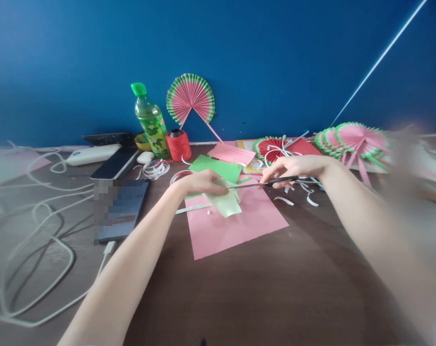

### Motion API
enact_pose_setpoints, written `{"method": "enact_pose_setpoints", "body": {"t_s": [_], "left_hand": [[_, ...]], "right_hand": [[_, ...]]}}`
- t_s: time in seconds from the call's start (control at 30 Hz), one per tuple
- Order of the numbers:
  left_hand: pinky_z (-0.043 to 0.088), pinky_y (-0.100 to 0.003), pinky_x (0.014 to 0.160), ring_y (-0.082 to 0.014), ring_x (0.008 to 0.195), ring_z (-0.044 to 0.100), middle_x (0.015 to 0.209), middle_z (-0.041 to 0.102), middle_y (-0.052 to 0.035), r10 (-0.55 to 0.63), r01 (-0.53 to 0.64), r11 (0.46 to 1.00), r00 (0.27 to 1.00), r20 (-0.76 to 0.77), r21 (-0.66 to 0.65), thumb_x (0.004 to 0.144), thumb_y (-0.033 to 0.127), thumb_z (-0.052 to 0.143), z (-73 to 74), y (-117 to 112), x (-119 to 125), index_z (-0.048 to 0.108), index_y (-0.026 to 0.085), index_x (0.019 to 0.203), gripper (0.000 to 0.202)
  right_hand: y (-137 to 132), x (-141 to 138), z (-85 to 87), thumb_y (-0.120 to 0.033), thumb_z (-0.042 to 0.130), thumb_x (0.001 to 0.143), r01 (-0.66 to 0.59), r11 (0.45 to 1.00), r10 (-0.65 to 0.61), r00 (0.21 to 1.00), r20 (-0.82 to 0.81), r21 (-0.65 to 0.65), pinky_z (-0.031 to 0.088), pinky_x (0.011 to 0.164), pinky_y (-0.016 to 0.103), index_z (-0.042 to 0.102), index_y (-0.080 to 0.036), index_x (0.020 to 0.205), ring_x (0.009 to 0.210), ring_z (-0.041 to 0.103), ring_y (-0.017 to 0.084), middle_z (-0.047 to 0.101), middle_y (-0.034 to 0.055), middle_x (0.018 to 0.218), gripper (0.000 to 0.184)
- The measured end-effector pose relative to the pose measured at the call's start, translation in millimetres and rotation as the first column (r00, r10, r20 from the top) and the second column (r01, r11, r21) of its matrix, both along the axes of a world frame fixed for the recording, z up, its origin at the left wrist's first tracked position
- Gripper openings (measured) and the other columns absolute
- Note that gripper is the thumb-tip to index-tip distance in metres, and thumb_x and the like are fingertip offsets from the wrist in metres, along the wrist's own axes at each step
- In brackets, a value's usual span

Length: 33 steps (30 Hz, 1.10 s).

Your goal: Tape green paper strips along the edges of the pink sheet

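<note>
Over a pink paper sheet, my left hand is closed on a pale green piece of paper. My right hand grips the dark handles of a pair of scissors. Their thin blades point left and meet the pale paper close to my left fingers; whether the blades are apart I cannot tell. A bright green sheet lies just behind my left hand. White paper strips are scattered by my right hand, and another strip lies left of the pale paper.
Along the blue wall stand a green bottle, a red spool of thread and a pleated pink-green paper fan. More fans lie at the right. A tablet, a phone and looped white cables occupy the left.
</note>
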State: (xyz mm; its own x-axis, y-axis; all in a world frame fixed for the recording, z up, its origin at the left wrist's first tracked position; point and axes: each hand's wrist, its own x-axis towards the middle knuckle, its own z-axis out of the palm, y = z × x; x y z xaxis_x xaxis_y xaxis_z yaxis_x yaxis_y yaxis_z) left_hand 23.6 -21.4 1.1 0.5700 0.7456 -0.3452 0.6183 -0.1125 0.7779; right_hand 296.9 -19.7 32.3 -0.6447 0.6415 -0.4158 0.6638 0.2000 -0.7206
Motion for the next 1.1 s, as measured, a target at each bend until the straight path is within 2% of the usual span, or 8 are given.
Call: {"method": "enact_pose_setpoints", "body": {"t_s": [0.27,0.53,0.83,1.1], "left_hand": [[0.044,-0.028,0.063,-0.0169,0.068,0.061,0.073,0.067,-0.0032,-0.005,0.005,1.000,1.000,0.005,-0.023,0.062,0.034,0.065,-0.9,-0.1,-0.7,0.065,0.015,0.072,0.021],[0.044,-0.028,0.065,-0.0177,0.071,0.062,0.077,0.068,-0.0041,-0.039,0.039,0.999,0.999,-0.005,0.004,0.061,0.031,0.065,0.2,0.2,-0.4,0.066,0.015,0.074,0.020],[0.044,-0.028,0.066,-0.0189,0.075,0.062,0.081,0.068,-0.0054,-0.043,0.044,0.999,0.998,-0.055,0.018,0.061,0.034,0.065,1.5,-0.9,0.0,0.065,0.015,0.077,0.025],[0.044,-0.028,0.066,-0.0189,0.075,0.062,0.081,0.069,-0.0048,-0.052,0.054,0.998,0.997,-0.057,0.025,0.062,0.033,0.064,2.1,-1.4,0.0,0.065,0.016,0.076,0.023]], "right_hand": [[-0.3,-2.1,-1.4,-0.048,0.068,0.067,-0.015,1.000,0.014,1.000,-0.013,-0.019,0.045,0.050,0.024,0.069,-0.023,0.106,0.055,0.046,0.006,0.064,0.0062,0.098,0.047],[1.9,-0.7,-2.4,-0.048,0.068,0.067,-0.026,0.999,0.026,1.000,-0.004,-0.037,0.043,0.049,0.023,0.069,-0.022,0.107,0.053,0.044,0.005,0.065,0.0059,0.095,0.047],[5.9,0.5,-5.5,-0.050,0.065,0.070,-0.073,0.996,0.074,0.997,0.036,-0.045,0.044,0.050,0.023,0.065,-0.020,0.114,0.053,0.046,0.005,0.064,0.0082,0.100,0.053],[5.5,0.4,-6.7,-0.048,0.067,0.069,-0.058,0.997,0.058,0.998,0.007,-0.042,0.043,0.048,0.022,0.068,-0.022,0.108,0.050,0.044,0.004,0.064,0.0057,0.097,0.047]]}}
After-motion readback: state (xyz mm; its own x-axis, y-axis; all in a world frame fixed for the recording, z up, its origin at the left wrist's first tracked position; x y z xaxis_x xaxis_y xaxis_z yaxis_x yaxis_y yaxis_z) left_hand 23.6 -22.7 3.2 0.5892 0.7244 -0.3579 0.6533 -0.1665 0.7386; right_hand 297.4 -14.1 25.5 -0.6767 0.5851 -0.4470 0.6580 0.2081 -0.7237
